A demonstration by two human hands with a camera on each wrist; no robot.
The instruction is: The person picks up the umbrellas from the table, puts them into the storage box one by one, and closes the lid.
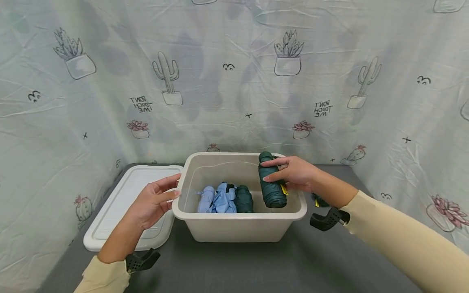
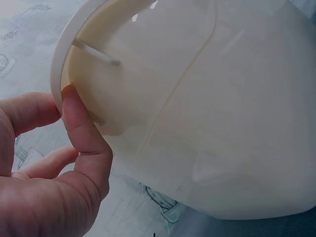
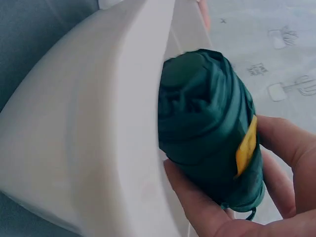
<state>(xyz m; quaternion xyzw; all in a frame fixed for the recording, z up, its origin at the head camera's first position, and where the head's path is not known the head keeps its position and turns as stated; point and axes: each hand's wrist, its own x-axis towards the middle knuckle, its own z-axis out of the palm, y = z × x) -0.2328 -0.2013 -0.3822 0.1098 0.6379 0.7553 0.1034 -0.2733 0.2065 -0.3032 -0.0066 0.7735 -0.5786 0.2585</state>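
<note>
A dark green folded umbrella (image 1: 272, 185) with a yellow tag is held in my right hand (image 1: 298, 174), tilted over the right side of a cream plastic bin (image 1: 238, 216). In the right wrist view, thumb and fingers lie on opposite sides of the umbrella (image 3: 207, 123), beside the bin's rim. My left hand (image 1: 152, 201) pinches the bin's left rim (image 2: 58, 74), its thumb on the inner side. Inside the bin, a light blue rolled bundle (image 1: 207, 198), a looser blue bundle (image 1: 224, 198) and another dark green bundle (image 1: 243, 199) lie side by side at the left and middle.
A white lid (image 1: 121, 203) lies on the grey tabletop (image 1: 234, 264) left of the bin, partly behind my left arm. Right of the bin, a dark item with a yellow tag (image 1: 319, 200) is mostly hidden by my right wrist. A cactus-print curtain (image 1: 234, 81) hangs behind.
</note>
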